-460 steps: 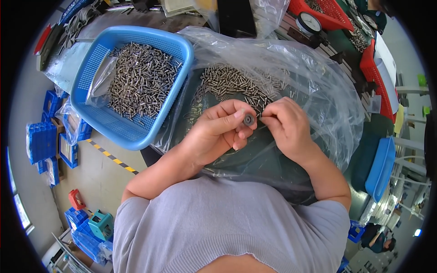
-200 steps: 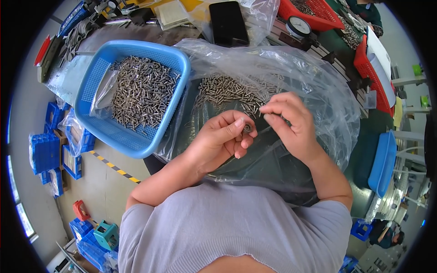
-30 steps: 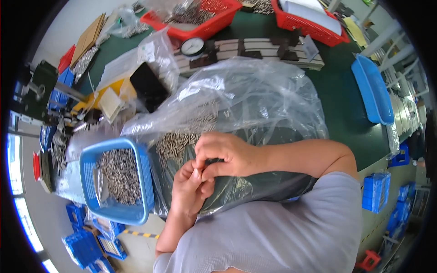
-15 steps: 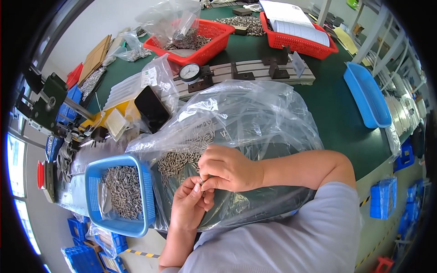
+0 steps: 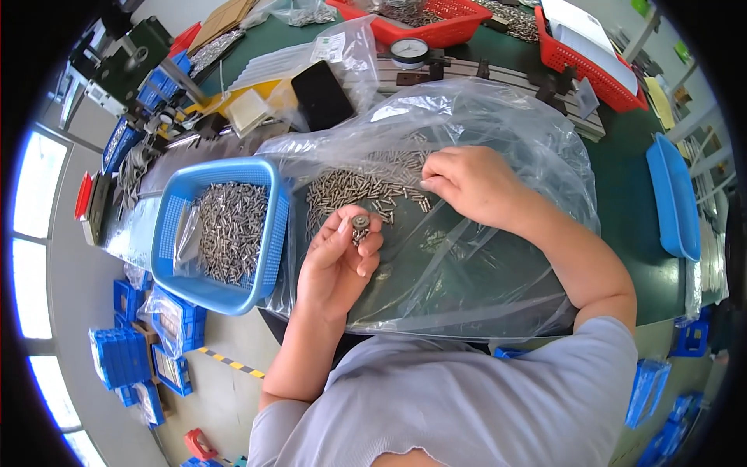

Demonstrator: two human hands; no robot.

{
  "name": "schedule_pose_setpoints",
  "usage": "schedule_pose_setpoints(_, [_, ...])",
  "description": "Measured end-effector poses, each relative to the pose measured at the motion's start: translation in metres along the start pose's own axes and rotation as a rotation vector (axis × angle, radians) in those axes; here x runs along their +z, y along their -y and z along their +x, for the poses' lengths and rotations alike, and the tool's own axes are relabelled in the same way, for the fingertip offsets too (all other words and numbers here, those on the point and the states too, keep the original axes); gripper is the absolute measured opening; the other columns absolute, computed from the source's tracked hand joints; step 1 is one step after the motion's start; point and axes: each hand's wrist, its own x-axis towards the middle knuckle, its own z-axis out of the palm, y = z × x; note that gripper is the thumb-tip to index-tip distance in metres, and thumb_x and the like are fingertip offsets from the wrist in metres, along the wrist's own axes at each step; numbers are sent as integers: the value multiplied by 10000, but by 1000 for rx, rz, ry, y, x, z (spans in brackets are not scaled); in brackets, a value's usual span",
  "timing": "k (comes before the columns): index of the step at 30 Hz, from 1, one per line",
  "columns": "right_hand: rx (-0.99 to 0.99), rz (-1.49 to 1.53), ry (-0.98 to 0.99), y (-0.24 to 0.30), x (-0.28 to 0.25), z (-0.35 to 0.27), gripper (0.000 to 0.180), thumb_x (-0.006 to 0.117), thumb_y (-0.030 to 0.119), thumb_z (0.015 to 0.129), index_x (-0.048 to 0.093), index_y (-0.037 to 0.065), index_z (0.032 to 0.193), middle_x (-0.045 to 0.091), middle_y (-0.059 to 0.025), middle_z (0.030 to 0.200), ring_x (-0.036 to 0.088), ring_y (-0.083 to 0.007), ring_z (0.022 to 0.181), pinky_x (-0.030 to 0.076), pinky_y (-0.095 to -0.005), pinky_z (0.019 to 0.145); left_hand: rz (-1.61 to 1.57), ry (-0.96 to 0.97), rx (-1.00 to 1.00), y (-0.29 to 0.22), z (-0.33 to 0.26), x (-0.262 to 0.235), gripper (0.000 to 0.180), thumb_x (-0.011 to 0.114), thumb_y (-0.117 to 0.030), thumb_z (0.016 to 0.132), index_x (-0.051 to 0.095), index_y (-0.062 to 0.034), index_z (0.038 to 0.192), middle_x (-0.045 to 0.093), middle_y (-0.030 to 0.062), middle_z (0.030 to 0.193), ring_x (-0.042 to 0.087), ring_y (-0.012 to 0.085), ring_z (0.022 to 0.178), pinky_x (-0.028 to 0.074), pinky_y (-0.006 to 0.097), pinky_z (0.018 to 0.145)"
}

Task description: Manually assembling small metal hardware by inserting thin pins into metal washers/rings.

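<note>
Head view: left hand (image 5: 333,268) grasped a round grey metal ring (image 5: 360,221) and short silvery metal pins (image 5: 359,236); right hand (image 5: 476,185), fingertip hold indiscernible, apparently picking, next needed precise pinching.

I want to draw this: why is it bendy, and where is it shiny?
In the head view, the wide lens bends straight edges near the picture's rim; the windows at left glare white; streaks shine on the clear plastic; the small round part in the left hand shows little detail.
</note>
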Motion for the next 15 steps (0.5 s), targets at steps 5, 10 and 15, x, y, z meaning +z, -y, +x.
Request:
schedule_pose_setpoints(5, [-19, -121, 144, 1, -6, -3, 156, 662, 199, 790, 606, 55, 814, 623, -92, 781, 610, -300, 748, 467, -397, 644, -1, -3, 25, 0, -1, 0, 199, 522, -154, 942, 532, -26, 1094, 523, 119, 999, 465, 134, 749, 413, 222, 572])
schedule_pose_setpoints(10, [6, -169, 244, 18, -3, -7, 172, 693, 194, 760, 602, 55, 803, 623, -85, 761, 615, -290, 737, 465, -394, 637, 2, -9, 30, -1, -2, 0, 183, 522, -152, 940, 536, -22, 1068, 541, 116, 977, 475, 137, 742, 410, 226, 571])
schedule_pose_setpoints(15, [-13, -52, 77, 14, 24, -6, 162, 702, 150, 744, 591, 55, 816, 614, -91, 749, 604, -297, 728, 466, -398, 641, -18, 8, 53, 0, -1, -1, 177, 515, -154, 942, 543, -21, 1055, 548, 115, 972, 477, 139, 743, 410, 230, 576])
